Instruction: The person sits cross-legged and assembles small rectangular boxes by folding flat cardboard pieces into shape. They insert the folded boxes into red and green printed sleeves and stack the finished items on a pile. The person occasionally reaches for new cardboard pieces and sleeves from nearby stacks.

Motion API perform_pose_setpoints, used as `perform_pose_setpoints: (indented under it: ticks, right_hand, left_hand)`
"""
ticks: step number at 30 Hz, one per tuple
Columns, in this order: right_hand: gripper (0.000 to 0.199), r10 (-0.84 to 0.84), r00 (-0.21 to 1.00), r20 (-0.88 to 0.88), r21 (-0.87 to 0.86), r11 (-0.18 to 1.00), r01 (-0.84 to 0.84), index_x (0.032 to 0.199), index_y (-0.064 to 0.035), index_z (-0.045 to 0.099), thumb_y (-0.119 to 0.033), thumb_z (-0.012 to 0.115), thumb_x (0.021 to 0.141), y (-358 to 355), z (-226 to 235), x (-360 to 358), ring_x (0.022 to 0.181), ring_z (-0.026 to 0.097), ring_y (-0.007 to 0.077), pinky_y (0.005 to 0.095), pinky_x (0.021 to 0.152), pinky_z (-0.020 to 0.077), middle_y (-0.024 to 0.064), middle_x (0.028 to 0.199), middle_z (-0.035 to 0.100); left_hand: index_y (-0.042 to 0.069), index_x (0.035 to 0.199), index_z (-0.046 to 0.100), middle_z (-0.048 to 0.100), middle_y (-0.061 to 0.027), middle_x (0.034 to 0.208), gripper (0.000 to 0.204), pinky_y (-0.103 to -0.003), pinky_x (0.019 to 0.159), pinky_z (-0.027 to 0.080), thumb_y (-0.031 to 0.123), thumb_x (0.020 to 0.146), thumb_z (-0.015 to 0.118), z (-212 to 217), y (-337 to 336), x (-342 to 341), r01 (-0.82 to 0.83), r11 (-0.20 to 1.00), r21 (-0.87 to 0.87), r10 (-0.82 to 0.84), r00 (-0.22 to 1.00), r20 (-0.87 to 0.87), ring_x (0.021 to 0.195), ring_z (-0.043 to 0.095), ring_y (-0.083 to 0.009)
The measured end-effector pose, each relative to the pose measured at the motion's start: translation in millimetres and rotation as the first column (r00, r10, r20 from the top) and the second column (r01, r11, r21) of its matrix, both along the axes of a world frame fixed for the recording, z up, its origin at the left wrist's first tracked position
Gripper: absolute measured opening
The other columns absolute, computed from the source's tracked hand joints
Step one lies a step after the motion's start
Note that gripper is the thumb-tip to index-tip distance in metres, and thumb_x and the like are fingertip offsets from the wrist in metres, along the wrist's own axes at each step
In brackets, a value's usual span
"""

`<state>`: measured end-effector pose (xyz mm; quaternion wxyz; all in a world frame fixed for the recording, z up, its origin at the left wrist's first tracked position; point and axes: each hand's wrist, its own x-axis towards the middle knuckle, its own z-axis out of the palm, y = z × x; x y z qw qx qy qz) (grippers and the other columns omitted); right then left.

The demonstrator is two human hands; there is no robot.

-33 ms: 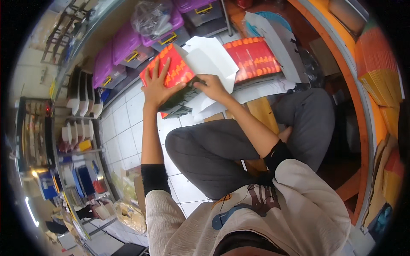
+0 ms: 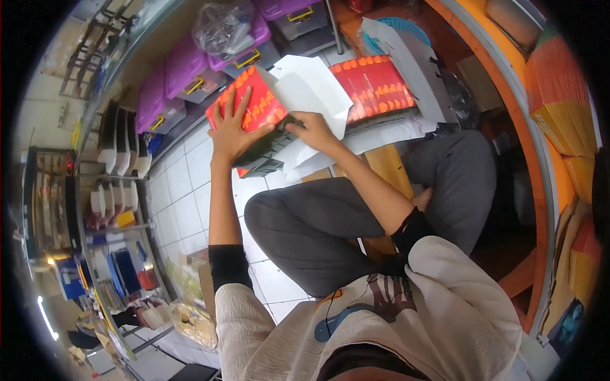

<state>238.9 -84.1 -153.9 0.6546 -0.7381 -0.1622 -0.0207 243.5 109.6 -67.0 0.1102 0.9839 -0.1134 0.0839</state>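
A red cardboard box (image 2: 272, 106) with orange patterning and a dark green side stands tilted in front of me, its white inner flaps (image 2: 311, 86) spread out to the right. My left hand (image 2: 234, 130) lies on it with fingers spread over the red face and the thumb along the dark edge. At the corner where the dark side meets the white flap, my right hand (image 2: 312, 131) is closed, thumb and fingers pinching the edge. What its fingertips press is partly hidden. Just right of the box lies a similar red printed carton piece (image 2: 368, 89) with white board around it.
Purple-lidded storage bins (image 2: 186, 66) line the far side, one topped by a clear plastic bag (image 2: 222, 28). A metal shelf rack (image 2: 117, 232) stands left. Stacks of folded red and brown cartons (image 2: 562, 108) are at right. My crossed legs (image 2: 318, 216) rest near a wooden board (image 2: 389, 170).
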Motion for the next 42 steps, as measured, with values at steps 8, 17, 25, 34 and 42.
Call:
perform_pose_setpoints:
  ticks: [8,17,25,34,42]
  right_hand:
    - [0.067,-0.5,0.799,0.335,-0.54,0.593,0.597,0.117,-0.0035,0.052,-0.044,0.074,0.069,-124,46,21,0.106,0.05,0.0337,0.0448,0.093,0.038,0.0165,0.11,0.057]
    - [0.05,-0.289,0.888,-0.356,-0.357,0.921,0.157,0.109,-0.0006,0.061,-0.036,0.071,0.075,-272,-6,36,0.086,0.059,0.0168,0.0293,0.076,0.0448,0.0107,0.095,0.065]
    - [0.03,-0.253,0.877,-0.409,-0.112,0.967,0.227,0.101,-0.0006,0.065,-0.024,0.066,0.082,-289,-17,22,0.077,0.057,0.0098,0.0233,0.069,0.0437,0.0046,0.088,0.066]
    - [0.028,-0.381,0.92,-0.094,-0.28,0.896,0.343,0.098,0.0006,0.065,-0.024,0.06,0.087,-305,-18,32,0.083,0.061,0.0157,0.0297,0.073,0.047,0.0109,0.091,0.066]
    - [0.065,-0.43,0.88,-0.203,-0.258,0.89,0.376,0.118,0.0089,0.051,-0.036,0.071,0.076,-274,-50,46,0.106,0.056,0.024,0.0313,0.089,0.0444,0.021,0.116,0.057]
  left_hand:
    - [0.038,0.14,0.029,0.016,-0.0047,0.151,0.097,-0.071,0.093,0.021,0.072,0.056,0.065,18,2,4,-0.011,1.0,0.017,0.012,0.998,-0.062,0.136,0.011,-0.0403]
    - [0.029,0.14,0.032,0.027,-0.0051,0.147,0.079,-0.07,0.098,0.011,0.064,0.073,0.056,32,-2,0,0.009,0.994,-0.109,-0.007,1.0,0.018,0.135,0.02,-0.0363]
    - [0.014,0.135,0.042,0.042,-0.0135,0.135,0.062,-0.045,0.105,0.023,0.04,0.081,0.058,46,-70,-45,0.313,0.862,-0.398,-0.248,0.946,0.208,0.128,0.032,-0.0353]
    - [0.008,0.126,0.051,0.055,-0.0091,0.121,0.043,-0.036,0.094,0.039,0.021,0.086,0.062,13,-166,-99,0.19,0.45,-0.873,-0.462,0.885,-0.046,0.108,0.053,-0.0207]
    - [0.006,0.127,0.049,0.052,-0.0094,0.127,0.042,-0.037,0.095,0.039,0.023,0.09,0.056,-11,-192,-119,0.136,0.488,-0.862,-0.58,0.789,-0.204,0.111,0.052,-0.0204]
